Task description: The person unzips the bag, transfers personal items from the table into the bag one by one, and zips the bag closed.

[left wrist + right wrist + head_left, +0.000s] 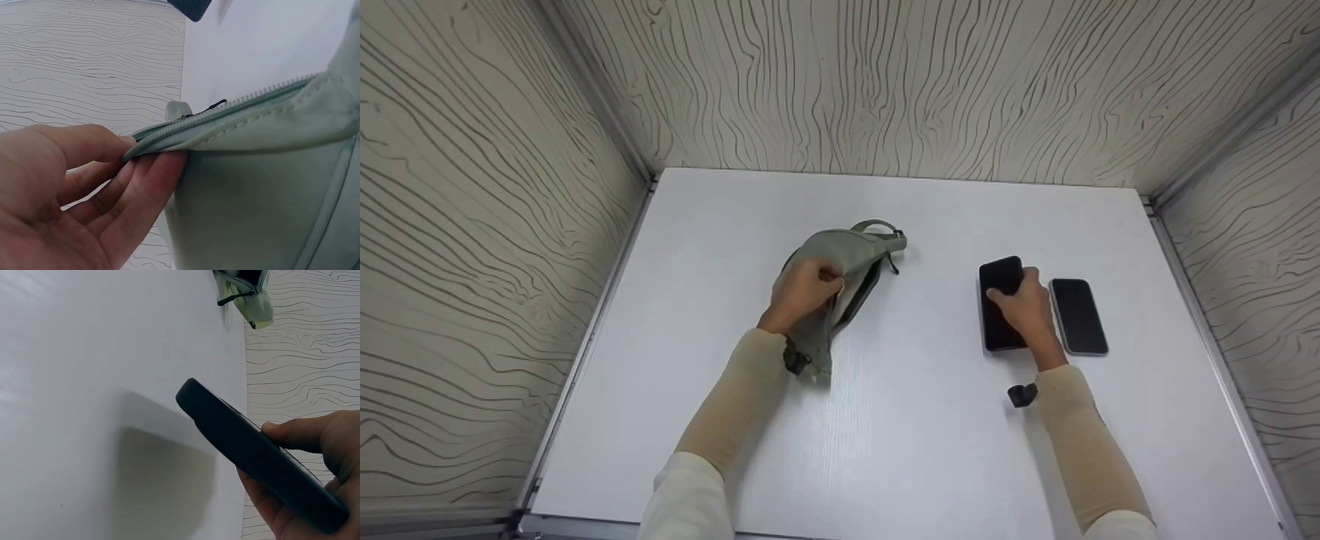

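Note:
A grey-green zippered bag (840, 251) lies left of centre on the white table, its zip opening parted on the right side. My left hand (808, 289) pinches the zippered edge between thumb and fingers; the left wrist view shows the zip teeth (270, 90) running away from that pinch. In my right hand (1024, 304) is a black smartphone (997, 315), gripped by its sides with the thumb over the screen. The right wrist view has the phone (253, 450) edge-on, held above the table with its shadow below. A second smartphone (1078, 316) lies just right of that hand.
The white table (915, 450) has a wood-patterned wall (877, 90) behind it and others on both sides. Metal framing (600, 97) runs along the corners. A strap loop (877, 223) sticks out from the bag's far end.

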Tool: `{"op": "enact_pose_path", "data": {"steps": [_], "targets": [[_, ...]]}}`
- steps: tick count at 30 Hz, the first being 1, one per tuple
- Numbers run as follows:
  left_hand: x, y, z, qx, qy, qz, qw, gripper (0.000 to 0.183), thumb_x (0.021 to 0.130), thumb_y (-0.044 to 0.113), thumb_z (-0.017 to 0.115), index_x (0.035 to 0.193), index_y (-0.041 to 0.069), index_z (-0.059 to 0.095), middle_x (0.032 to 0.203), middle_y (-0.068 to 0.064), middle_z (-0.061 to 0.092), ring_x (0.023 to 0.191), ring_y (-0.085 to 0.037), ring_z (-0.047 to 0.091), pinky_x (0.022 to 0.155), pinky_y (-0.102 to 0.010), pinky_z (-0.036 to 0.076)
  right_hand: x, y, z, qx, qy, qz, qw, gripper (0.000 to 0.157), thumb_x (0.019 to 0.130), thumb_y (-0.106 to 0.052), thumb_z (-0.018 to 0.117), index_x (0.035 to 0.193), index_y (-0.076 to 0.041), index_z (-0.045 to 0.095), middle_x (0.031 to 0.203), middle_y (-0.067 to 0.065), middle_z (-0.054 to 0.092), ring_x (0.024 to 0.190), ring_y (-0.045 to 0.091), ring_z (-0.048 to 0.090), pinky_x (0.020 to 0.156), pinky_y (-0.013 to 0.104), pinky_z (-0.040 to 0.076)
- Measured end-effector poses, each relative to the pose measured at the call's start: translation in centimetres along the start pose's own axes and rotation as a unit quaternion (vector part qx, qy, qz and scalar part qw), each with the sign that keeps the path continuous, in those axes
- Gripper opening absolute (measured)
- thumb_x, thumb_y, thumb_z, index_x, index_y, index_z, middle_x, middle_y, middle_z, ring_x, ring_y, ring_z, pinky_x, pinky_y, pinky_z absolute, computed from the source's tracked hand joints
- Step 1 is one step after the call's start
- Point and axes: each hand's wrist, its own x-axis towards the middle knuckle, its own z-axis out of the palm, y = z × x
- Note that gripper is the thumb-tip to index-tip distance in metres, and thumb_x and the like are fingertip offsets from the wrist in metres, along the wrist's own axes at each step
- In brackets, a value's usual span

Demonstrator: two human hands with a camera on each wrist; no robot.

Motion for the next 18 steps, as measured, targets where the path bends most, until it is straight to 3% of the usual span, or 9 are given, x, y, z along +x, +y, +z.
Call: {"op": "enact_pose_path", "data": {"steps": [18], "targets": [[-0.01,-0.04,0.15,0.006,-0.002,-0.013,0.9999,0.015,0.099,0.01,0.07,0.11,0.001,0.077,0.099,-0.013,0.076,0.073,-0.015,0.066,0.064,-0.026,0.054,-0.5,-0.79,-0.14,0.017,-0.001,-0.004,1.0,0.078,0.103,-0.022,0.066,0.158,0.013,0.022,0.155,0.045,0.04,0.142,0.058,0.047,0.118,0.065,0.04]]}}
